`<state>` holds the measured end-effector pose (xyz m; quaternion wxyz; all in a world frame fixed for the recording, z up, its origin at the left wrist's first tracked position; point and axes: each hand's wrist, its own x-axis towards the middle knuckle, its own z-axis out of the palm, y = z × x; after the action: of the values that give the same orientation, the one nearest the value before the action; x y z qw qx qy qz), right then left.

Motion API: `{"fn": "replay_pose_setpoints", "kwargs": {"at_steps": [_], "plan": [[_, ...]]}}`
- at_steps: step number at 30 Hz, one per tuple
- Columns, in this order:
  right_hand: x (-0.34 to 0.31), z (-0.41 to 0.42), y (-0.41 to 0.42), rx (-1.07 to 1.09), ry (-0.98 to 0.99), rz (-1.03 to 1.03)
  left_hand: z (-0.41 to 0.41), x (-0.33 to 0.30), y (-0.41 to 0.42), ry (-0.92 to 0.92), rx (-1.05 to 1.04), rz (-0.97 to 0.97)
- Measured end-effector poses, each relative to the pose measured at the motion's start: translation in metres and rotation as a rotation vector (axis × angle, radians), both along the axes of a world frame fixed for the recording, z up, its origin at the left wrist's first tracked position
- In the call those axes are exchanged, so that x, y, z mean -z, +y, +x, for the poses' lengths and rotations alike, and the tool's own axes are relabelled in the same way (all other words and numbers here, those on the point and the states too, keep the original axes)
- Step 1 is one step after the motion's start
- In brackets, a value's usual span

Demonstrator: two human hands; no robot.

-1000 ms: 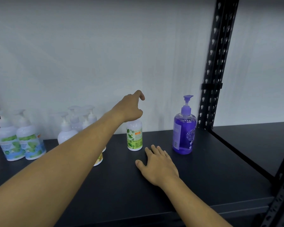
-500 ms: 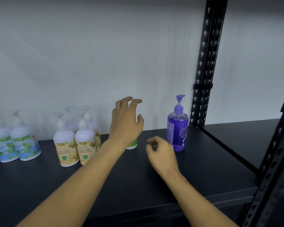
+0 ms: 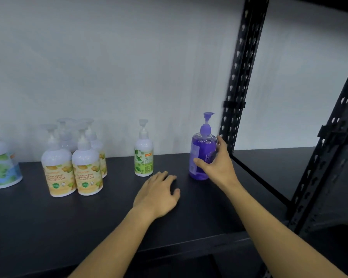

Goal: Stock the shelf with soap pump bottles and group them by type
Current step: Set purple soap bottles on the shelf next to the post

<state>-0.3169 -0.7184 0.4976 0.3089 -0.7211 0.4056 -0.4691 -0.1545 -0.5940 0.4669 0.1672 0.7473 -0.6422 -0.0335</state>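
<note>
2 black shelf boards met at a perforated black upright post [image 3: 241, 77] against a pale wall [image 3: 109, 57]. The main shelf [image 3: 48, 227] spread wide across the near and left part of the scene, and a second, darker shelf section [image 3: 269, 163] ran off to the right behind another post [image 3: 329, 153].

2 bare forearms reached in from the near edge. The left hand [image 3: 157, 194] lay palm down on the shelf near the middle, its fingers relaxed and slightly parted, gripping nothing. The right hand [image 3: 219, 167] was wrapped round the purple bottle [image 3: 201, 151], thumb across the front of it and fingers curled behind its right side. That purple bottle stood upright on the shelf at the far right, just beside the upright post, its pump head pointing right.

4 cream bottles with yellow labels [image 3: 72, 169] stood clustered together at the left, 2 in front and 2 behind. A single white bottle with a green leaf label [image 3: 143, 155] stood alone between that cluster and the purple bottle, apart from both and just beyond the left hand's fingertips. At the far left edge, a white bottle with a blue and green label [image 3: 3, 167] was partly cut off by the frame.
</note>
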Motion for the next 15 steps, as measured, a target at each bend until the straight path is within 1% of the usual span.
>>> {"fn": "replay_pose_setpoints", "kwargs": {"at_steps": [3, 8, 15], "plan": [[0.000, 0.005, -0.004, -0.026, -0.013, -0.017, 0.001, 0.001, -0.001, -0.006, 0.004, 0.010], [0.004, 0.014, -0.011, 0.012, -0.037, -0.075, -0.001, 0.002, -0.001, -0.008, -0.001, 0.012], [0.004, 0.031, -0.029, 0.072, -0.023, -0.097, -0.001, 0.001, 0.001, 0.005, -0.005, 0.016]]}}
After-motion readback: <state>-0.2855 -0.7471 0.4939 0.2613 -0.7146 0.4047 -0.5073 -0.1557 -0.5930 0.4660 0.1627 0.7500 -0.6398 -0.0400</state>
